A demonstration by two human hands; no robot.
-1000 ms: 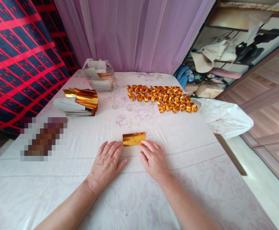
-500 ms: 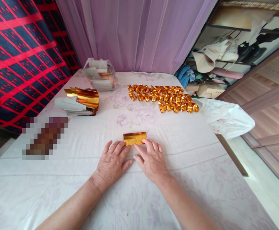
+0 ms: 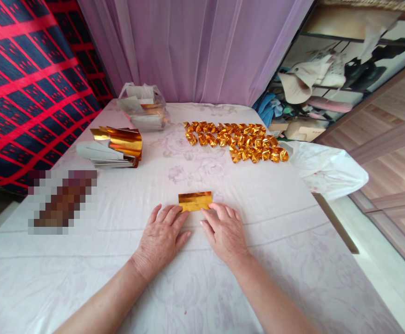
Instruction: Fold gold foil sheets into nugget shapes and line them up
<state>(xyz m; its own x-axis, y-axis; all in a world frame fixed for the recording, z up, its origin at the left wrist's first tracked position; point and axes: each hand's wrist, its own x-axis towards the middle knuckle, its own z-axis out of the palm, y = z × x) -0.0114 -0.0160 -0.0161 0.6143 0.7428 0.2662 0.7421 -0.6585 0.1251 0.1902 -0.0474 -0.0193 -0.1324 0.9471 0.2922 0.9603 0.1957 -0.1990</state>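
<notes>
Gold foil sheet (image 3: 194, 201): folded into a flat strip, lying on the tabletop (image 3: 265, 260) just ahead of both hands. Left hand (image 3: 161, 235) and right hand (image 3: 224, 232) rest flat, fingers spread, fingertips touching its near edge. Likely light, thin, slippery, crease-prone; pinch at the short ends.

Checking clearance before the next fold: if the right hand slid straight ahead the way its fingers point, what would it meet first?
The right hand already has fingertips at the near edge of the folded gold sheet, so it meets that first. Farther along lie the folded gold pieces, well apart.
</notes>
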